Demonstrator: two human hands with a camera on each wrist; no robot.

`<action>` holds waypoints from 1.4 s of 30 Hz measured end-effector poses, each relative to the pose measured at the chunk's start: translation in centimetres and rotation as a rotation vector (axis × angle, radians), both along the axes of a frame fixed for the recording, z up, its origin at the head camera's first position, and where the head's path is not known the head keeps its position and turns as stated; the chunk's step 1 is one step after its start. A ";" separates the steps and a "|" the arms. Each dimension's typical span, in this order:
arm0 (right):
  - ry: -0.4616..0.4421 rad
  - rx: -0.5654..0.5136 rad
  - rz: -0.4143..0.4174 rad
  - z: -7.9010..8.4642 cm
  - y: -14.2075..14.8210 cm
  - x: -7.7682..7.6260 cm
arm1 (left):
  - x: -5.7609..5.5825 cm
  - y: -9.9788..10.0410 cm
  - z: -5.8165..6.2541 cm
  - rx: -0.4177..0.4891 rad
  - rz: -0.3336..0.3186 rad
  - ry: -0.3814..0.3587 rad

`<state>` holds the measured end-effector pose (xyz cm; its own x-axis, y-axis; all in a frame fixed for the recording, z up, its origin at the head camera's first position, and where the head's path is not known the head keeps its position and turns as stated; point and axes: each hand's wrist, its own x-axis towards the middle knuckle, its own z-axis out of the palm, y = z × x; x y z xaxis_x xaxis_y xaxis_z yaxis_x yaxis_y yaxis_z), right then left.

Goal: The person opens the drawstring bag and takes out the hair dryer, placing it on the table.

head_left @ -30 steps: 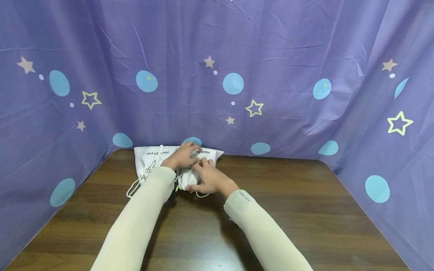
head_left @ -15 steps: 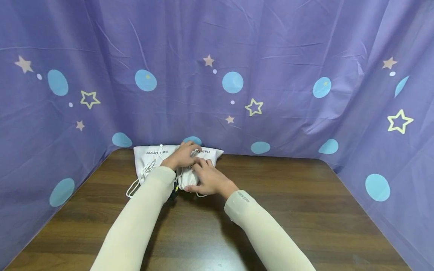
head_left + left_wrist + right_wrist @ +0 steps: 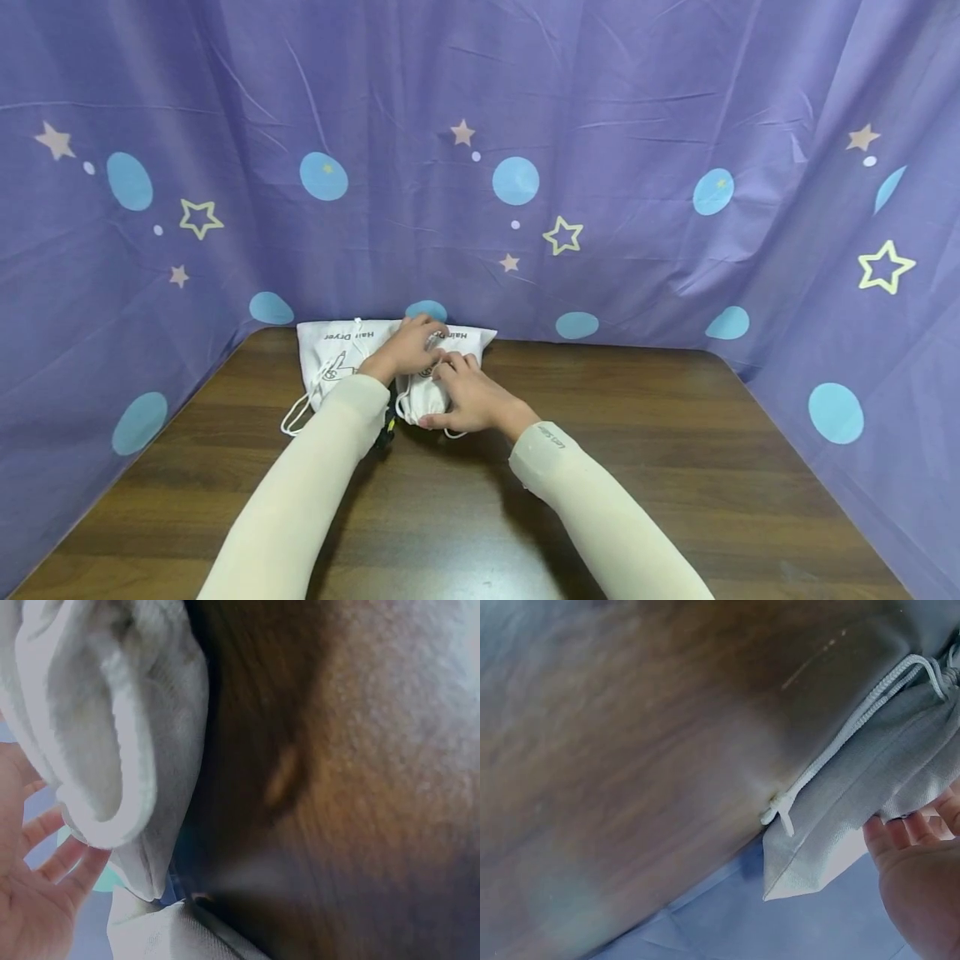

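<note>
- On the far side of the desk (image 3: 675, 467), near the foot of the purple curtain (image 3: 615, 125): left bag (image 3: 322, 354) and right bag (image 3: 420, 402), both of white cloth, lying side by side; the line between both, mostly hidden under the left hand (image 3: 408, 346).
- On both bags, the dark words "Hair Dryer", upside down in the head view; on the right bag, partly covered.
- With the left hand, gripping the right bag from above, at its far part; in the head view, fingers bent round the cloth.
- With the right hand (image 3: 476, 398), gripping the same bag from its right side; thumb close to the gathered mouth, other fingers (image 3: 877, 836) bent and in contact with the cloth in the right wrist view.
- At the near end of the right bag, a white cord (image 3: 840, 742), with a knot at its end.
- From the left bag, a looped cord (image 3: 298, 417), lying toward the near left.
- On the arms, left sleeve (image 3: 300, 492) and right sleeve (image 3: 600, 512), both long and pale; small dark letters near the right wrist.
- Under the left wrist, a small dark thing (image 3: 386, 429) with a yellow bit; too unclear for naming.
- On the curtain, light blue rounds and stars.
</note>
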<state>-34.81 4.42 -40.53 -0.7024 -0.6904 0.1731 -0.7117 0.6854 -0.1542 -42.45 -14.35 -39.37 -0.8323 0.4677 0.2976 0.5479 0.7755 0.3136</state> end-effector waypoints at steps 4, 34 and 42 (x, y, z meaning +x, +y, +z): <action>-0.002 0.022 0.017 0.2 0.4 0.1 | 0.3 0.2 0.0 0.009 0.014 -0.011; 0.010 -0.010 0.134 0.2 5.6 1.8 | 2.9 4.1 -0.2 -0.127 0.046 0.023; -0.005 -0.036 0.152 0.5 6.9 2.4 | 3.7 5.3 -0.1 -0.142 0.061 0.050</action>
